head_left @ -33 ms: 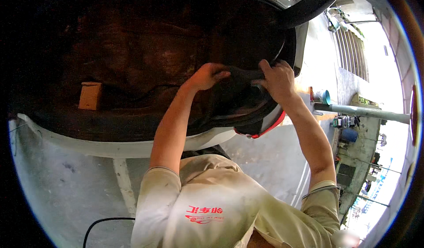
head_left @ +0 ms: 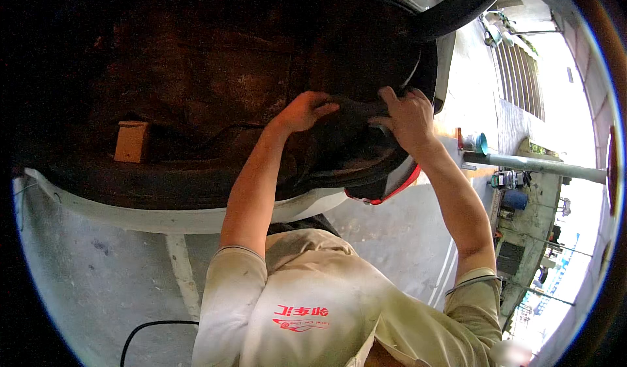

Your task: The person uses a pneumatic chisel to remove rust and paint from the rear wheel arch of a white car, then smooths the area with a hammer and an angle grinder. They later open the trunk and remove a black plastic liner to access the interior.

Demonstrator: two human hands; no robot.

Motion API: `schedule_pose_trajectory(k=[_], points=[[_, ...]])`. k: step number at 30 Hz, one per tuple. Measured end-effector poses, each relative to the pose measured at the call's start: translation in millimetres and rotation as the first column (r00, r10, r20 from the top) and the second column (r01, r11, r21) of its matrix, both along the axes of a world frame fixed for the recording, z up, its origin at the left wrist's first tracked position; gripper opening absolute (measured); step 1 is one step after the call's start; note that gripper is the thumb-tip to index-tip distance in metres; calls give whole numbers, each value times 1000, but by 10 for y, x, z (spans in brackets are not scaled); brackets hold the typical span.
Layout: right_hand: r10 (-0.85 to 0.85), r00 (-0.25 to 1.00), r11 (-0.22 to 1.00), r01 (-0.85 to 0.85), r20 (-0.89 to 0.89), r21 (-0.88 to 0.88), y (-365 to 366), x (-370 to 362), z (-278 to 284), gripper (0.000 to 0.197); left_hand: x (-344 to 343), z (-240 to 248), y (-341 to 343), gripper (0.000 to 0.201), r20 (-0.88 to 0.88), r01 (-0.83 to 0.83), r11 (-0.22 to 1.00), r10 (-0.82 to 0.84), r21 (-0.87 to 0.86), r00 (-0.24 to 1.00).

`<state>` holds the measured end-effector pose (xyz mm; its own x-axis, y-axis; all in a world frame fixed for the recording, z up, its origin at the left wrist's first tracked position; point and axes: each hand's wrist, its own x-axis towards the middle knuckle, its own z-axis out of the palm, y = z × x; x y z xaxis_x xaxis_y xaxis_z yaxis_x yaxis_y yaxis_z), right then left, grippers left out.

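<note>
Hands, bare to the elbow, stretch forward into the dark cargo space (head_left: 222, 79) of a white car (head_left: 144, 220), and we look down on them from the wearer's own head. Between them lies a dark lining (head_left: 356, 113), at the right-hand end of the opening, just above a red and dark tail lamp (head_left: 385, 192). The left hand (head_left: 305, 112) has its thumb and fingers drawn close on the left end of this piece; the right hand (head_left: 408, 117) has its thumb below and index finger above, a narrow spread with the lining between. How firmly either grips we cannot tell, since shade hides the fingertips. We judge that holding it at two separate places keeps the soft-looking material spread and stops it folding in on itself, while the arms reach over the sill because the piece sits inside it. A tan box (head_left: 132, 141) stands on the left, well apart from both hands, a placement that seems to leave the working corner free. At the upper right, a thick black curved piece (head_left: 467, 11) crosses the car's edge. Below, we see the beige shirt (head_left: 294, 301) and grey floor (head_left: 98, 269), with a black cable (head_left: 147, 328) looping near the left sleeve.
</note>
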<state>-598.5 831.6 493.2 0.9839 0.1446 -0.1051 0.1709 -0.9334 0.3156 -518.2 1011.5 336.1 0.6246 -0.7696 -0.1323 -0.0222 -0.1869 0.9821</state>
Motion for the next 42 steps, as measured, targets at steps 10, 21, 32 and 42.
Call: schedule_pose_trajectory(k=[10,21,32,42], points=[[-154,961,854,12,230,520,-163,-277,-135,82,-1034,494,-51,45,418,-637,767,604,-73,679],[-140,983,717,181,-114,673,-418,-229,19,97,-757,702,-592,43,655,-492,859,292,141,697],[-144,982,837,187,-123,515,-394,-158,41,103,-1571,724,-544,34,778,-575,818,365,-5,512],[-316,949,777,272,-22,567,-334,-200,-42,98,-604,1017,-578,64,161,90,851,-200,517,966]])
